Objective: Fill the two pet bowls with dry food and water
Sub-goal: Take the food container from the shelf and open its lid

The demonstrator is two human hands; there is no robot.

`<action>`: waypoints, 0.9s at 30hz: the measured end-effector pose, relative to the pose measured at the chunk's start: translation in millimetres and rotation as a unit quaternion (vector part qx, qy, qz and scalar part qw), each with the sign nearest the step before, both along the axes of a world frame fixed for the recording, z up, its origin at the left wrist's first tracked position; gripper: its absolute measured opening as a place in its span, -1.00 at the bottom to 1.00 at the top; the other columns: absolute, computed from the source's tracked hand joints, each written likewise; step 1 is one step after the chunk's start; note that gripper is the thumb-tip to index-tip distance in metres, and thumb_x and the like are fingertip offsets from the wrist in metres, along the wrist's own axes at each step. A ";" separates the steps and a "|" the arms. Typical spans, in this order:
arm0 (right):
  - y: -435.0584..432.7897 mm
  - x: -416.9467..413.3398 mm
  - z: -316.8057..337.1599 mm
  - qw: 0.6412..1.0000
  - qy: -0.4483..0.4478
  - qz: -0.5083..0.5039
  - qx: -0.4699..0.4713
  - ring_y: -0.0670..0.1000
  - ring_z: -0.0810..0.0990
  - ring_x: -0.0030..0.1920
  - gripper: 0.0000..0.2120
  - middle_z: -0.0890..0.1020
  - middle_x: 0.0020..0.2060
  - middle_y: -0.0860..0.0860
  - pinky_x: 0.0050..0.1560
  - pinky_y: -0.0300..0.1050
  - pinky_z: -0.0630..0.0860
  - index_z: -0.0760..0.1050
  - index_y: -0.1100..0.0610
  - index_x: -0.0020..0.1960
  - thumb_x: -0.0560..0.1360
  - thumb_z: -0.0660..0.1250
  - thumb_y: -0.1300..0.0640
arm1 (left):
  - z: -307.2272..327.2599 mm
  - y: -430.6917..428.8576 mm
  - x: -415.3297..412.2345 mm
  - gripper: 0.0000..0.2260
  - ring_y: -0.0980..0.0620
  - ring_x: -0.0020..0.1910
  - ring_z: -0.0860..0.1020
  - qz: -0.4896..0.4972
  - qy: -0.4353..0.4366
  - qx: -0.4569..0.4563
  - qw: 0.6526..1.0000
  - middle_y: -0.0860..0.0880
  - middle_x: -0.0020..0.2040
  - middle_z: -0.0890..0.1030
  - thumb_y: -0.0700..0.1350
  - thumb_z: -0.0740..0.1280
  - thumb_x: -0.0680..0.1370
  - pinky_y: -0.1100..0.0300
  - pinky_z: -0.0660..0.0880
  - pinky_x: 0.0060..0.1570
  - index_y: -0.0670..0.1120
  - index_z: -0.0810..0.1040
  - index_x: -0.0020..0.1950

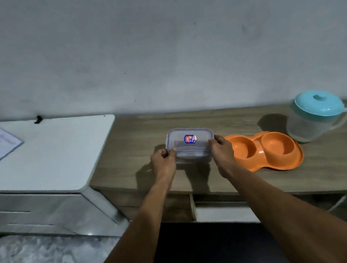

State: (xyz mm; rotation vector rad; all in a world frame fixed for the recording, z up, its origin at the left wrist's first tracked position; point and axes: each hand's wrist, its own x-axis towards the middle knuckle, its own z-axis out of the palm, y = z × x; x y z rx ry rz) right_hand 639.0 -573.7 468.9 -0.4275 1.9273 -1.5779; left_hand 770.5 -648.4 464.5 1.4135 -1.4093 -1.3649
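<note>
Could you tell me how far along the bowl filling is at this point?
Nothing is filled yet: both orange bowls look empty. In hand: the left hand and right hand grip the ends of the lidded clear container. Left: opening it, pouring food, then water from the closed jug.

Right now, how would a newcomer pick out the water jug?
On the wooden countertop against the wall, look to the far right end. Past the orange double pet bowl stands the jug, the only clear, handled vessel with a turquoise lid.
</note>
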 end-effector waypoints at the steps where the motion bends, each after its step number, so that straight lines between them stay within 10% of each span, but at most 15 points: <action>1: -12.4 -2.0 0.4 1.000 -0.001 -0.008 -0.001 -0.01 0.59 -0.12 -0.74 0.65 0.01 0.05 -0.24 -0.23 0.49 0.56 0.10 0.17 0.59 0.16 0.24 | -2.9 -14.8 -0.5 -0.80 -0.02 -0.27 0.54 -0.006 -0.007 0.003 1.000 -0.15 -0.27 0.65 -0.07 0.43 0.51 0.05 0.55 -0.16 -0.09 0.58 -0.28; 18: -84.9 -11.0 -41.6 0.996 0.010 -0.038 0.074 0.03 0.56 0.02 -0.75 0.63 0.04 0.08 -0.01 -0.12 0.47 0.55 0.17 0.19 0.58 0.19 0.22 | -42.4 -102.8 1.1 -0.84 -0.16 -0.09 0.67 -0.100 -0.072 0.092 0.988 -0.16 -0.20 0.66 -0.15 0.47 0.48 -0.17 0.58 0.11 -0.11 0.58 -0.28; 23: -102.5 -25.6 -36.7 0.982 0.105 -0.055 0.144 0.21 0.56 0.06 -0.72 0.63 0.04 0.24 -0.01 -0.08 0.36 0.55 0.28 0.09 0.61 0.14 0.13 | -9.8 -109.6 -2.5 -0.64 -0.07 -0.13 0.58 -0.065 -0.184 0.039 0.980 -0.15 -0.08 0.63 0.08 0.26 0.60 0.20 0.39 -0.36 -0.22 0.59 0.01; 27: -120.1 -34.6 -41.3 0.969 0.144 -0.083 0.184 0.29 0.55 0.14 -0.65 0.62 0.08 0.27 0.10 0.03 0.41 0.52 0.30 0.11 0.64 0.07 0.07 | -7.0 -128.7 -37.2 -0.49 -0.21 0.31 0.46 -0.054 -0.251 0.048 0.965 -0.27 0.33 0.51 0.08 0.03 0.67 0.10 0.34 0.08 -0.29 0.49 0.33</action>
